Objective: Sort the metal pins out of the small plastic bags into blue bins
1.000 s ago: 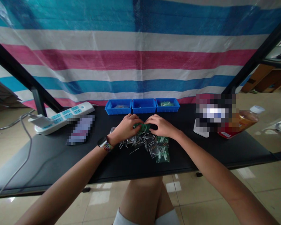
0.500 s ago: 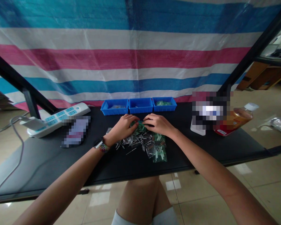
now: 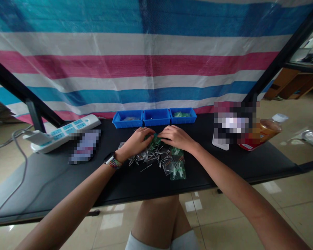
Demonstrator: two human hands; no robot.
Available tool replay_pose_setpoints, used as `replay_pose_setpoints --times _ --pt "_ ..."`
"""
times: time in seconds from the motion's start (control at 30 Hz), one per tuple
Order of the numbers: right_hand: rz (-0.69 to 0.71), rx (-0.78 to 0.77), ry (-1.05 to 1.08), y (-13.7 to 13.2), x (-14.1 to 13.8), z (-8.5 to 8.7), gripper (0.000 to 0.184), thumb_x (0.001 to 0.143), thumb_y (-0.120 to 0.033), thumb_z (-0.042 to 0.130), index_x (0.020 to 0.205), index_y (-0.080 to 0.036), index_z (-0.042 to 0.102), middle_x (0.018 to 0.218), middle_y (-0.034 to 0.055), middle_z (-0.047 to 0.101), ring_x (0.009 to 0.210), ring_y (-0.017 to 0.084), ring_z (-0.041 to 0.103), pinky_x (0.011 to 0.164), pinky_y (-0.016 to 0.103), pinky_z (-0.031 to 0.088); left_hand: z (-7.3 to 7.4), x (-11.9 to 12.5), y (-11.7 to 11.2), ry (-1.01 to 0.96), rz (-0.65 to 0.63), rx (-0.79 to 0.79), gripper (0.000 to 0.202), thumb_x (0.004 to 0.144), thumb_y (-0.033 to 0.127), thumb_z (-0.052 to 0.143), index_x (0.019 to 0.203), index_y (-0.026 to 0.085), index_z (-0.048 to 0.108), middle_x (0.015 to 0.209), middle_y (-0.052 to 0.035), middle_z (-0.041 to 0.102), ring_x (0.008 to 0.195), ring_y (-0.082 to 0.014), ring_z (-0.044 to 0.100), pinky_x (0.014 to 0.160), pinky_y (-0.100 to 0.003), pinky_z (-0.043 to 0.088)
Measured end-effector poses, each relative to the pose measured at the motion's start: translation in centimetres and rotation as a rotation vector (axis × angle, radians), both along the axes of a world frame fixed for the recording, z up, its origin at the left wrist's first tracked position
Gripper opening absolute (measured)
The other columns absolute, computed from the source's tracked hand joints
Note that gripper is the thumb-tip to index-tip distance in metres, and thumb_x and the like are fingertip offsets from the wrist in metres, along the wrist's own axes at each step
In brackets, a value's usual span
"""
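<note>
Over the back of a pile of small parts, my left hand [image 3: 138, 141] and my right hand [image 3: 176, 136] come close together with curled fingers. Both are closed on a small green plastic bag [image 3: 154, 139], pinched between their fingertips. Loose metal pins that look like blind rivets [image 3: 159, 155] lie scattered just below my hands. Mixed in on the right are clear bags [image 3: 168, 167] and another green bag [image 3: 177, 171] with pale pieces inside. My fingers partly cover the held bag.
Behind my hands stand three blue bins: a left bin [image 3: 114, 121] with small parts, a middle bin [image 3: 156, 121], and a right bin [image 3: 184, 119] with green bags. A white power strip [image 3: 92, 121] lies left; a drink bottle [image 3: 270, 130] lies right on the black table [image 3: 214, 177].
My right hand has shifted slightly left, its fingertips nearer my left hand at the green bag. The bins and the pile look the same.
</note>
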State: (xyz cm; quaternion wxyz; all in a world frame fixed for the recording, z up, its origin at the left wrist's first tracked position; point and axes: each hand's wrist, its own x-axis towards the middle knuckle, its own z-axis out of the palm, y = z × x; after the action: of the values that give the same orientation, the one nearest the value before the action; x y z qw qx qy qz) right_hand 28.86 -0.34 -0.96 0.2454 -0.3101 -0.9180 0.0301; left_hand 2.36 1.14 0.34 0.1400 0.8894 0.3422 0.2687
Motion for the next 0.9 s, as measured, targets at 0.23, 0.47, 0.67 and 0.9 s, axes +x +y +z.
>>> replay_pose_setpoints --times 0.23,0.47,0.67,0.9 --pt "-0.033 0.076 -0.008 0.3 -0.5 -0.8 0.017 0.109 -0.029 0.064 0.111 -0.018 0.078 0.110 0.0094 0.079 0.105 0.025 0.069 0.095 0.040 0.051 -0.2 0.1 0.0 -0.018 0.019 -0.037 0.027 0.105 0.036 0.054 0.117 0.022 0.074 0.114 -0.0095 0.079 0.110 -0.0289 0.072 0.100 -0.047 0.056" --pt "-0.080 0.147 -0.002 0.1 -0.8 -0.7 0.020 0.113 -0.025 0.055 0.101 -0.017 0.070 0.100 0.0101 0.074 0.096 0.024 0.066 0.090 0.038 0.051 0.3 0.2 -0.2 0.002 0.024 -0.065 0.030 0.106 0.037 0.050 0.117 0.021 0.072 0.116 -0.0097 0.078 0.112 -0.0298 0.072 0.102 -0.048 0.055" --pt "-0.184 -0.086 0.381 0.0 -1.0 -0.8 0.019 0.112 -0.027 0.050 0.099 -0.021 0.063 0.093 0.0051 0.070 0.085 0.020 0.066 0.080 0.031 0.047 0.0 0.1 -0.2 -0.063 0.019 -0.089 0.033 0.105 0.037 0.054 0.129 0.020 0.068 0.120 -0.0109 0.077 0.107 -0.0282 0.075 0.096 -0.044 0.059" --pt "-0.252 -0.418 0.830 1.2 -1.4 -1.2 0.036 0.100 -0.056 0.061 0.087 -0.022 0.059 0.077 -0.0004 0.061 0.073 0.018 0.061 0.072 0.030 0.049 -0.2 0.2 -0.8 -0.079 -0.006 0.030 0.068 0.100 0.022 0.062 0.165 0.028 0.040 0.141 -0.0133 0.065 0.117 -0.0270 0.071 0.104 -0.047 0.060"
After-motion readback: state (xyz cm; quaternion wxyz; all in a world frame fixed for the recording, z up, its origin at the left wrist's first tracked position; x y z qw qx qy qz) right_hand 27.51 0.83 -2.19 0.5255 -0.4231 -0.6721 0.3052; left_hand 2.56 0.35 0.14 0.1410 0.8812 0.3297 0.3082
